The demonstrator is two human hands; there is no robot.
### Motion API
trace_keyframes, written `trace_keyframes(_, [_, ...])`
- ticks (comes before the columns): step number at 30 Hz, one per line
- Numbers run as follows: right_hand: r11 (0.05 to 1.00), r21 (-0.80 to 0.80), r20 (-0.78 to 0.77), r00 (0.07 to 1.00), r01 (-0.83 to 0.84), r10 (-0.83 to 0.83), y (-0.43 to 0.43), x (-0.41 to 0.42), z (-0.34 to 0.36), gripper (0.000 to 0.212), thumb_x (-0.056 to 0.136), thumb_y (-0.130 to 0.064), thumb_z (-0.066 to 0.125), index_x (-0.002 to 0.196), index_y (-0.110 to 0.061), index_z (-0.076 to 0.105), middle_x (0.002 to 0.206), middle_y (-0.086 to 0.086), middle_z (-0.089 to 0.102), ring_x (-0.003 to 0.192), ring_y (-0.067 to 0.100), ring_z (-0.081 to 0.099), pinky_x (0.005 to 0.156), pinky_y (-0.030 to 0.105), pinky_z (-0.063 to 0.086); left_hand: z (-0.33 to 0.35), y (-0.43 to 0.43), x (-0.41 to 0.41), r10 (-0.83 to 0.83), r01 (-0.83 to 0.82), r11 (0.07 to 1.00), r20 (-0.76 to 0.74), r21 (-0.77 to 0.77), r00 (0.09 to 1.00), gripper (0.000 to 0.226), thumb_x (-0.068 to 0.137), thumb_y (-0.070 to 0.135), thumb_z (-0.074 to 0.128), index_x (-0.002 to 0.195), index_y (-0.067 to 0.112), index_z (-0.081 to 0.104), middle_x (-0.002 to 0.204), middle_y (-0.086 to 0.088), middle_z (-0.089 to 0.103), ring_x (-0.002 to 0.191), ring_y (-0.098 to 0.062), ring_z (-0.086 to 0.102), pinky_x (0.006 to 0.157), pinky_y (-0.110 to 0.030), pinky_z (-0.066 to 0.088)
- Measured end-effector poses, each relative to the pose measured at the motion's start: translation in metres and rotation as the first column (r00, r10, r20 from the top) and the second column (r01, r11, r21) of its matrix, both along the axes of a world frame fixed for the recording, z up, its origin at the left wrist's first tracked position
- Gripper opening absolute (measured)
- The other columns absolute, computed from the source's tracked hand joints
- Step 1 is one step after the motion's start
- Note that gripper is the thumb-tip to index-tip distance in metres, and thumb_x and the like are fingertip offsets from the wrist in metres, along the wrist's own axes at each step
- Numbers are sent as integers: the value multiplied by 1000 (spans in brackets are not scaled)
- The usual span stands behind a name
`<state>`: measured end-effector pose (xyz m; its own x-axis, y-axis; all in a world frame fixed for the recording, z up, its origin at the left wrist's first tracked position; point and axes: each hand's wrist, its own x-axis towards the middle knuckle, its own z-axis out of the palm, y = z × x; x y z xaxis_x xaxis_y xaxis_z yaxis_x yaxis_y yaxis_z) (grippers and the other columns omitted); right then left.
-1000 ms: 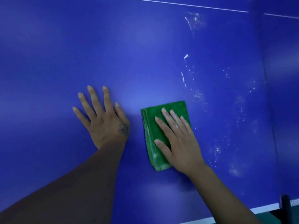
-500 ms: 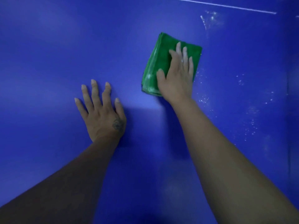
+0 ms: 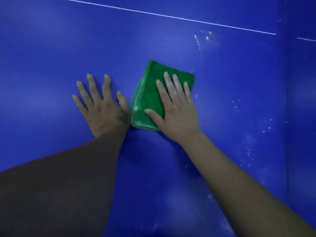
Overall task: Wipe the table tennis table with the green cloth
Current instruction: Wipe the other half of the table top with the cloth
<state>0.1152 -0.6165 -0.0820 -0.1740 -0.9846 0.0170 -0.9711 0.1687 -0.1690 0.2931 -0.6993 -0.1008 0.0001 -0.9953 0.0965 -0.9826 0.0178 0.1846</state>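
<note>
Folded green cloth point(image 3: 150, 98) lies mid-frame on the blue table point(image 3: 51, 57), under the right hand's point(image 3: 177, 115) straight fingers point(image 3: 177, 88); the left hand point(image 3: 104, 110) lies spread flat beside it.

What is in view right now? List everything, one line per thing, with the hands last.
table tennis table: one, blue, fills the whole view under both arms
white line: one, thin, runs across the far part of the table, broken at a seam on the right
white specks: many, scattered on the table to the right of the cloth, with a streak farther up
green cloth: one, folded, flat on the table at centre, close beside the left thumb
left hand: one, flat on the bare table with fingers spread, left of the cloth
right hand: one, flat on top of the cloth, straight fingers pressing it down
</note>
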Motion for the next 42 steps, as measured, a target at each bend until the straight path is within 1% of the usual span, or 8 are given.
trace_keyframes(3, [1000,6,-33,999,19,-19,-63,-5,0,90,105,-76,33,172,-15,30,181,12,16,169,32,11,134,61,4,3,0,-1,-10,10,1000,-6,22,1000,58,110,42,38,167,29,41,180,-8,22,167,-36,13,134,-58,6])
trace_keyframes(8, [993,68,-19,996,92,-91,-137,-40,0,92,103,-81,27,174,-22,20,183,4,6,170,24,1,135,54,-3,2,-1,-1,-1,1,1000,-31,-2,1000,55,109,30,45,164,24,46,177,-11,27,165,-39,18,133,-60,9])
trace_keyframes(16, [967,96,55,969,236,-242,-91,-116,10,88,103,-74,38,174,-24,21,184,-2,7,169,19,2,137,47,1,1,-2,-2,11,-11,1000,-40,8,999,56,108,29,45,163,25,46,178,-10,26,166,-38,16,133,-60,8])
trace_keyframes(24, [976,114,-5,982,186,-187,-47,-109,19,93,97,-84,38,172,-32,27,184,1,7,169,20,7,130,47,15,-7,-2,-1,10,-11,1000,-25,-13,1000,55,109,31,45,163,25,46,178,-9,25,166,-37,15,134,-58,7])
trace_keyframes(28, [990,103,-2,995,99,-100,-106,-97,16,102,94,-90,40,171,-24,31,183,3,11,170,22,3,134,45,4,-7,-2,0,0,-1,1000,-34,-21,999,55,108,30,45,162,24,47,178,-10,27,166,-38,16,133,-60,9])
trace_keyframes(32, [989,129,64,994,77,-86,-163,-109,12,106,94,-91,35,174,-23,21,184,1,4,170,20,-1,137,46,-2,-5,-1,-2,0,-1,1000,-43,-28,999,55,107,31,44,161,23,49,177,-12,29,165,-39,18,133,-60,10])
trace_keyframes(39, [957,96,36,960,273,-278,-130,-175,10,94,103,-80,32,175,-21,18,183,5,6,170,27,3,136,48,4,-1,1,-1,9,-9,1000,-61,-7,998,55,110,34,40,163,25,46,178,-10,26,167,-36,14,134,-57,6])
trace_keyframes(42, [914,93,62,914,395,-402,-78,-180,11,80,110,-60,34,174,-16,18,183,9,4,169,29,1,136,53,4,1,1,-2,12,-12,1000,-67,4,998,55,110,33,41,164,25,45,179,-10,24,167,-35,12,135,-57,5])
